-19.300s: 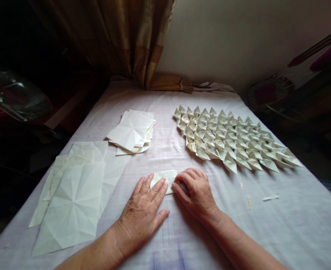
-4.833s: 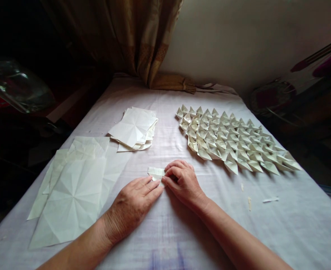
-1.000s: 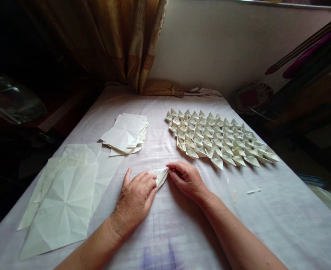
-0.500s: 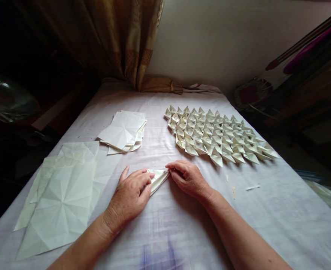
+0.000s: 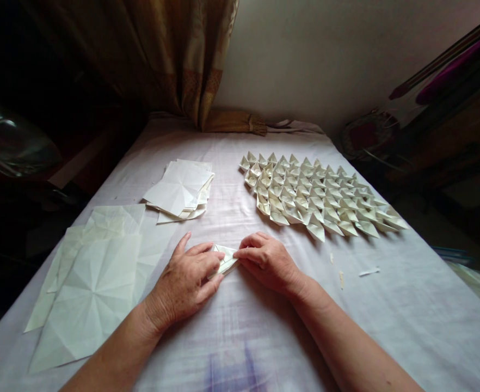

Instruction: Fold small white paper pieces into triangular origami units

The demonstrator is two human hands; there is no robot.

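Between my hands lies a small piece of folded white paper (image 5: 228, 261), pointed toward the right, with a dark line near its left end. My left hand (image 5: 185, 280) holds it from the left, the index fingertip on top and the thumb at the near edge; the other fingers are spread. At the right end, the curled fingers of my right hand (image 5: 269, 264) pinch the paper's tip and partly hide it. Beyond my right hand stand rows of folded paper boats (image 5: 313, 190), packed close together.
A stack of creased paper squares (image 5: 180, 188) lies at the back left. Larger creased sheets (image 5: 93, 294) overlap near my left forearm. Paper scraps (image 5: 369, 271) lie to the right on the pale tablecloth (image 5: 407, 326). A gold curtain (image 5: 199, 81) hangs at the far edge.
My right hand has shifted slightly left along the folded paper, covering more of its tip. My left thumb has moved out along the near edge. The view has shifted slightly.
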